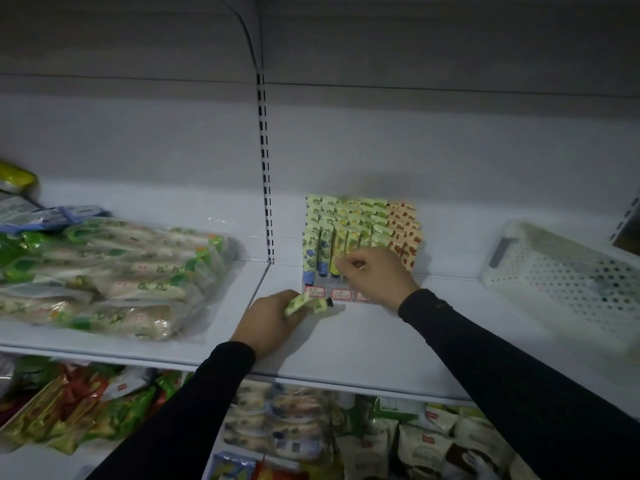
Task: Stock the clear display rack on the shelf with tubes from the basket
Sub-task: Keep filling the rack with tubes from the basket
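The clear display rack (323, 284) stands on the white shelf (363, 344), filled with several rows of upright green, yellow and red tubes (349, 220). My right hand (375, 275) is at the rack's front row, its fingers curled and pinching a green tube there. My left hand (273, 322) rests on the shelf just left of the rack and grips green tubes (306, 303) with dark caps pointing right. The white perforated basket (568, 275) lies on the shelf at the far right; its contents are not visible.
Clear bags of green-and-white packets (114, 271) fill the shelf's left section, past the slotted upright (265, 168). The shelf below holds several snack packs (284, 431). Bare shelf lies between the rack and the basket.
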Demonstrator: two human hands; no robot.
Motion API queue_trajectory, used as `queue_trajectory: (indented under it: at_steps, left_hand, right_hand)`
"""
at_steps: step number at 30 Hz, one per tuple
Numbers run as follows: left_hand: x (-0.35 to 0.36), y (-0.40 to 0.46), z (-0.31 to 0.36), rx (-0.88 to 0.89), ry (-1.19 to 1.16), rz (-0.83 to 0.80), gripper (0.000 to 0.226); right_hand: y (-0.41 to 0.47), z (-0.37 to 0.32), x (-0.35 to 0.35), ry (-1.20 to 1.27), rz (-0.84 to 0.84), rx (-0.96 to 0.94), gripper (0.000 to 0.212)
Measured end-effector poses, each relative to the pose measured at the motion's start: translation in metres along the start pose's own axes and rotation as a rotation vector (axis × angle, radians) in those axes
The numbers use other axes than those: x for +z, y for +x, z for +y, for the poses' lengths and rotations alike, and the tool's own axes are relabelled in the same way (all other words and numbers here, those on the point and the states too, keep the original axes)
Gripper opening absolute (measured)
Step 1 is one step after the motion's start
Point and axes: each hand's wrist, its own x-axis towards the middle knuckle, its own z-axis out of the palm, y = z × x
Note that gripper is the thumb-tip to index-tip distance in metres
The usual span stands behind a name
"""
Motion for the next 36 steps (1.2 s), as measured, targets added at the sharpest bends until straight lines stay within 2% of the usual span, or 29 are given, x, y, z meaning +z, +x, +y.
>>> queue_trajectory:
  at_steps: [2, 5, 8, 12, 17, 24, 28, 32, 36]
  left_hand:
    - [-0.005, -0.001, 0.012, -0.074, -0.211, -0.059, 0.022]
    - [-0.010, -0.004, 0.028, -0.156, -0.472, -0.136, 0.029]
    - [-0.011, -0.005, 0.037, -0.177, -0.566, -0.159, 0.025]
    - [-0.014, -0.005, 0.040, -0.244, -0.623, -0.122, 0.021]
    - [-0.020, -0.006, 0.037, -0.277, -0.734, -0.095, 0.012]
    - [-0.022, -0.002, 0.043, -0.337, -0.910, -0.030, 0.005]
    - [-0.026, 0.001, 0.046, -0.382, -1.042, -0.044, 0.023]
    - [-0.023, -0.002, 0.047, -0.280, -0.918, -0.001, 0.019]
    - [-0.023, -0.002, 0.049, -0.252, -0.809, 0.063, 0.017]
  right_hand:
    - [-0.008, 0.003, -0.003, 0.058, -0.077, 0.035, 0.032]
    - [-0.016, 0.005, -0.003, 0.111, -0.253, 0.079, 0.044]
    - [-0.021, 0.007, -0.002, 0.209, -0.346, 0.118, 0.039]
    - [-0.024, 0.010, -0.010, 0.430, -0.295, 0.188, 0.023]
    - [-0.026, 0.014, -0.018, 0.619, -0.229, 0.292, 0.025]
    - [-0.030, 0.014, -0.018, 0.612, -0.271, 0.257, 0.031]
    - [-0.032, 0.014, -0.018, 0.613, -0.271, 0.322, 0.026]
    - [-0.033, 0.015, -0.014, 0.631, -0.307, 0.407, 0.038]
    - [-0.032, 0.016, -0.012, 0.511, -0.357, 0.376, 0.033]
